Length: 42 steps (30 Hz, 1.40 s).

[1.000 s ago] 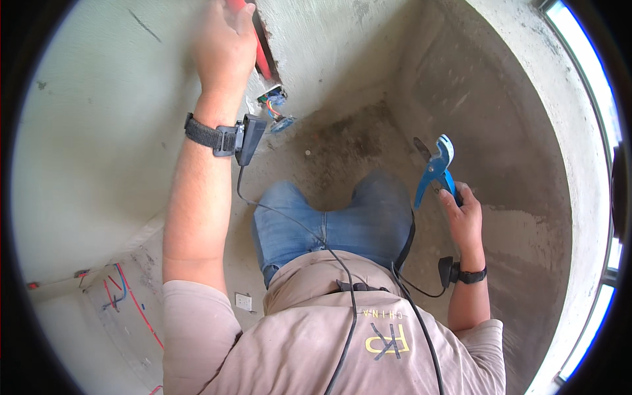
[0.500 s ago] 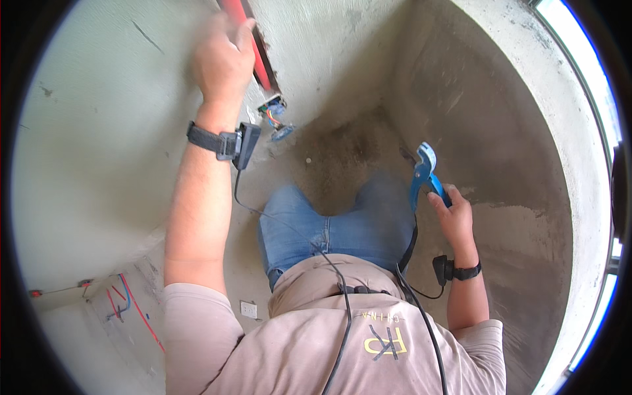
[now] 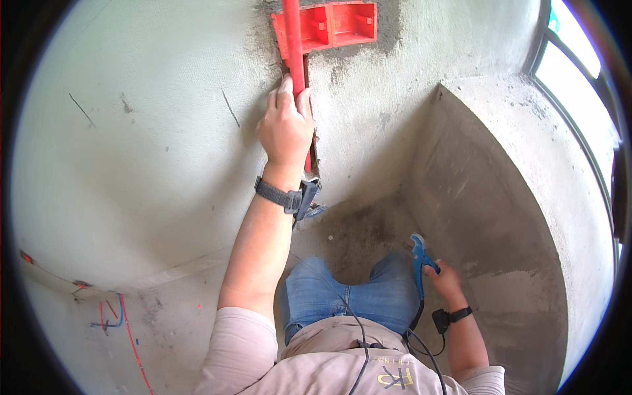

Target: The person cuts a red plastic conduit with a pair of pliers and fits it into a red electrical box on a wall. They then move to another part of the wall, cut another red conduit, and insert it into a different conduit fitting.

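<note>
My left hand (image 3: 286, 128) is closed around a red conduit pipe (image 3: 293, 39), which stands roughly upright against the wall along a narrow cut groove. The pipe's upper part passes in front of the left side of a red double wall box (image 3: 353, 24) set in the wall. Below my left wrist, a small wall fitting with loose wires (image 3: 316, 209) is partly hidden by the wrist strap. Held low at my right side, blue pipe cutters (image 3: 419, 260) are in my right hand (image 3: 447, 280), their curved jaw pointing up.
A concrete ledge (image 3: 500, 99) and a window (image 3: 579, 79) lie to the right. Thin red and blue pipes (image 3: 135, 342) run along the floor at lower left. Black cables (image 3: 361, 329) hang over my shirt.
My view has tilted upward, bringing the red double wall box into sight. The left hand now grips the pipe just below that box. The right hand still holds the cutters low.
</note>
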{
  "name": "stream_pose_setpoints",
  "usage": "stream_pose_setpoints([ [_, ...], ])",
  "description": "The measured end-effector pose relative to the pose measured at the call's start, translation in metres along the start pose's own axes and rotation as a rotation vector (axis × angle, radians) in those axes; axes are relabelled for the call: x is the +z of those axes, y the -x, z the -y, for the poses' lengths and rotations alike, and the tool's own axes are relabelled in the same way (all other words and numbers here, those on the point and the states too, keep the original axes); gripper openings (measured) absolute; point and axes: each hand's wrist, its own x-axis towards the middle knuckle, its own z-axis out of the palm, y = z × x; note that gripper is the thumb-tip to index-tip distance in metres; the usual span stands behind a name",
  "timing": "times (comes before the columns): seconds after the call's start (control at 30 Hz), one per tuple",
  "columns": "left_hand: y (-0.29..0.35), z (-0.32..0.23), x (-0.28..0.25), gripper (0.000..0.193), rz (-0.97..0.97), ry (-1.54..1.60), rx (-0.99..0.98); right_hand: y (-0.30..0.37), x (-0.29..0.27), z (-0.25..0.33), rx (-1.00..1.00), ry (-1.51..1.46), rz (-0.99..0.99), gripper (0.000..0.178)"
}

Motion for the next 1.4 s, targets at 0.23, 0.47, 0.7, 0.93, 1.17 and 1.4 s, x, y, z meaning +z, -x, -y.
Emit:
stream_pose_setpoints([
  [0.23, 0.006, 0.002, 0.032, 0.04, -0.111, 0.103, -0.066, 0.003, 0.059, -0.005, 0.102, 0.004, -0.071, 0.074],
  [0.47, 0.01, 0.006, 0.045, 0.045, -0.211, 0.144, 0.031, 0.005, 0.093, -0.048, 0.171, -0.279, -0.059, 0.098],
  [0.7, 0.013, 0.008, 0.054, 0.047, -0.252, 0.112, 0.078, 0.001, 0.106, -0.096, 0.175, -0.44, -0.148, 0.063],
  [0.93, 0.017, 0.017, 0.053, 0.041, -0.278, 0.059, 0.046, 0.018, 0.031, -0.04, 0.276, -0.481, 0.053, 0.042],
  [1.17, 0.017, 0.014, 0.048, 0.042, -0.241, 0.115, 0.034, 0.012, -0.078, 0.083, 0.022, -0.365, 0.077, 0.046],
  [1.4, 0.017, 0.011, 0.047, 0.042, -0.215, 0.127, 0.016, 0.003, -0.153, 0.186, -0.253, -0.283, 0.027, 0.078],
])
